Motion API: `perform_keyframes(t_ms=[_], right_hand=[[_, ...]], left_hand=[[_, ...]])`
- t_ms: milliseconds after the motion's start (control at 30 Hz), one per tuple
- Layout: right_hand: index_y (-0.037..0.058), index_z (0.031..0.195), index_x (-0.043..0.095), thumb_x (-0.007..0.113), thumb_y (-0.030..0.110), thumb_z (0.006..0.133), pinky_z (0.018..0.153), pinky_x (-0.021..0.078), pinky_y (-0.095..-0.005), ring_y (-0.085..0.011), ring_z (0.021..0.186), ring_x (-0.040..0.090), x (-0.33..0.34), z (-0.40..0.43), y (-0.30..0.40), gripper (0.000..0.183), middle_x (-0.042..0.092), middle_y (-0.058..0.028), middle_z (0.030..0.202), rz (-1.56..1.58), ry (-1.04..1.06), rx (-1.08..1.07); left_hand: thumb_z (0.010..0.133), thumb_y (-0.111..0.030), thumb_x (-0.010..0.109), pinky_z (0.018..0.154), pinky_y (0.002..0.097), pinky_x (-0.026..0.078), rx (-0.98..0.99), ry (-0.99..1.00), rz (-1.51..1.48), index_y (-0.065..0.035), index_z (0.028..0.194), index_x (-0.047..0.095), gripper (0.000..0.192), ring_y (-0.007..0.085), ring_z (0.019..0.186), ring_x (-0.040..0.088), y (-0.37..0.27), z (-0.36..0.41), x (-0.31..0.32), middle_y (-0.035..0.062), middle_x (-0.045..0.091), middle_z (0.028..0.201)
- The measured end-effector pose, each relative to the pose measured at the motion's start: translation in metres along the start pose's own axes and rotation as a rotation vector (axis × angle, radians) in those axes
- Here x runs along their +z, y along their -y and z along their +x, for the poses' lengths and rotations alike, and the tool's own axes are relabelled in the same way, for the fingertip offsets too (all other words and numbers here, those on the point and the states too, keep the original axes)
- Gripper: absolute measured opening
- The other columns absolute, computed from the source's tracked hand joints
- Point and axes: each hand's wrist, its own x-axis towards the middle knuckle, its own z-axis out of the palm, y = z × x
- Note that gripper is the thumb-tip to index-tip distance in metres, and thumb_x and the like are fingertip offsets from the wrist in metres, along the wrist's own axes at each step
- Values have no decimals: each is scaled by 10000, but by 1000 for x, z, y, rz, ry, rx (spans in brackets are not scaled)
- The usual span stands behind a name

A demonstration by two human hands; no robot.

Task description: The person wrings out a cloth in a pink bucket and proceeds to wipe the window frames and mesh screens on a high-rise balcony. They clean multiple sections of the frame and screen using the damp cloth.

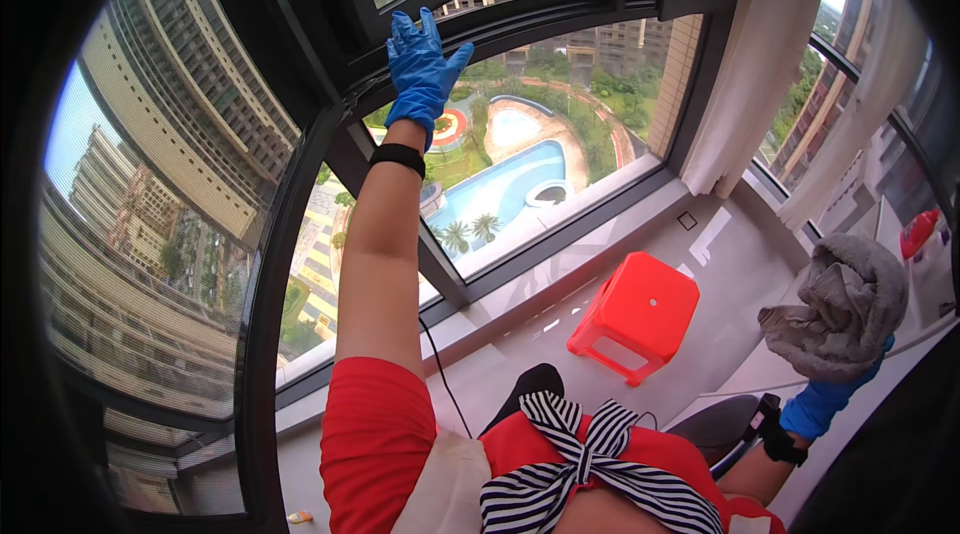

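My left hand, in a blue rubber glove, reaches up to the dark window frame with its fingers apart and nothing held. Whether the fingertips touch the frame I cannot tell. At the right, my right hand, also blue-gloved, is shut on a bunched grey cloth, which hides most of the fingers. An opened window sash with an insect screen stands to the left of my left arm.
A red plastic stool stands on the pale floor below the window. White curtains hang at the right. A black cable runs down by the sill. A red bottle is at the far right, and a small orange-and-white item lies at lower left.
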Motion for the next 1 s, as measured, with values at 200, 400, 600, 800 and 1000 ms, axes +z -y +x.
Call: perform_keyframes(t_ms=[200,400,600,800,1000], right_hand=[[30,1200,530,600,355,917,905,451,-366,-220,997,572,-5,-9,17,436,592,-113,1113,62,24,125],[39,1175,556,638,293,904,907,479,-359,-237,1006,613,-1,-26,-1,380,620,-111,1131,77,-14,152],[43,1182,550,663,301,888,908,483,-358,-230,1008,612,6,-12,18,407,621,-100,1136,-35,-47,76],[43,1161,555,678,317,879,894,491,-365,-234,990,618,0,-15,36,412,622,-106,1130,-165,10,45],[31,1320,477,415,410,987,983,453,-413,-268,1116,563,8,-17,18,508,568,-139,1266,1247,86,609]], left_hand=[[833,-696,518,1142,507,197,63,25,112,-37,1468,309,939,377,1414,255,22,29,33,282,281,1497],[855,-697,473,1115,530,255,144,-59,242,-69,1461,337,883,355,1372,346,30,18,33,242,366,1467],[857,-712,448,1074,570,294,224,-52,291,-79,1442,365,865,342,1320,415,32,27,29,214,468,1386],[826,-740,470,1083,565,283,229,53,226,-56,1425,381,913,332,1302,433,27,24,27,205,488,1366],[821,-681,550,1115,533,251,126,77,151,-57,1455,338,915,337,1304,435,27,23,28,223,471,1384]])
